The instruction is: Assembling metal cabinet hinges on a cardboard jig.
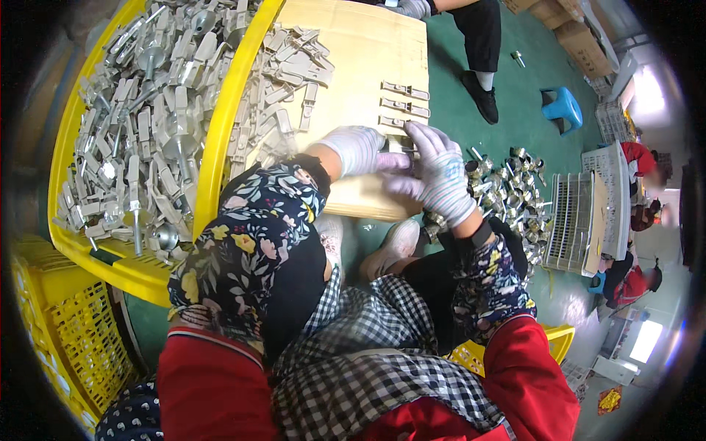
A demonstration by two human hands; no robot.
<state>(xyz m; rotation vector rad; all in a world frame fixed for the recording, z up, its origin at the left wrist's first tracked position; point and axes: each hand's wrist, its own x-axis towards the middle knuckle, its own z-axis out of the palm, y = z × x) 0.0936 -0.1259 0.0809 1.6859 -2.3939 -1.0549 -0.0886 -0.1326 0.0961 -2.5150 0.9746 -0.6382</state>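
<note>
Both my hands wear pale striped gloves and meet at the right edge of a cardboard-topped work surface [368, 59]. My left hand [354, 151] reaches in with its fingers closed around a small metal bracket [398, 144], mostly hidden by the gloves. On the same bracket, the fingers of my right hand [443, 169] press from the other side, its thumb low and slightly blurred. Just beyond them, slim metal brackets [405, 91] lie in a neat row along the edge. Left of my left hand spreads a loose heap of grey metal brackets [283, 73].
A yellow crate [213, 154] full of metal brackets and stemmed parts stands at left. Round metal parts with stems [507, 191] are piled on the green floor at right. Another person's leg [478, 37], a blue stool [562, 109] and white crates [573, 213] are beyond.
</note>
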